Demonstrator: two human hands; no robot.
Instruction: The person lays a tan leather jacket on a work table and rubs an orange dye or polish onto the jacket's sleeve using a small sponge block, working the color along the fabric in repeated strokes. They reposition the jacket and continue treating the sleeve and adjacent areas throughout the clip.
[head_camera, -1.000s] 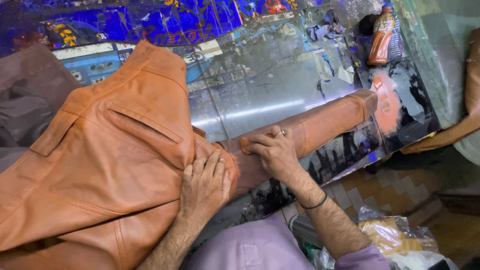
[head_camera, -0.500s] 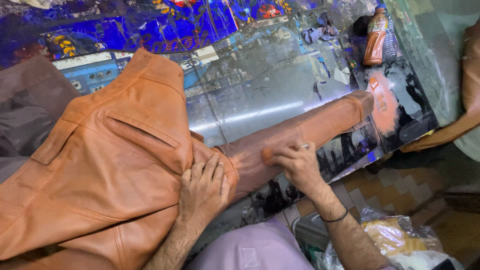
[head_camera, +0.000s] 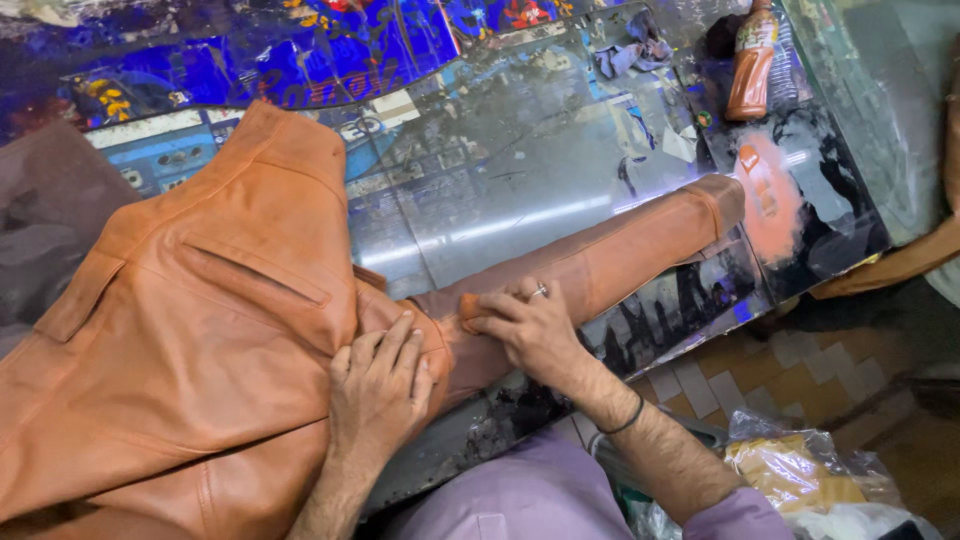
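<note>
Your left hand lies flat on the tan leather jacket, fingers spread and pressed down just where the sleeve joins the body. Your right hand sits on the near end of that sleeve, fingers curled together and pinching a small orange pad against the leather. The jacket lies on the left half of the glossy table, with the sleeve stretched out to the right toward the far corner.

To rub the sleeve well, I judge you should keep the left palm firmly planted so the leather stays taut and does not bunch under the pad. Work the pad along the sleeve in even, overlapping passes, and keep the pressure light over the seams and the cuff.

By count: one jacket, with one sleeve laid out and one slit pocket showing; one pad; one orange bottle at the far right of the table; one crumpled grey rag just left of it; one ring and one dark wristband on your right hand; one plastic bag on the floor at near right.
</note>
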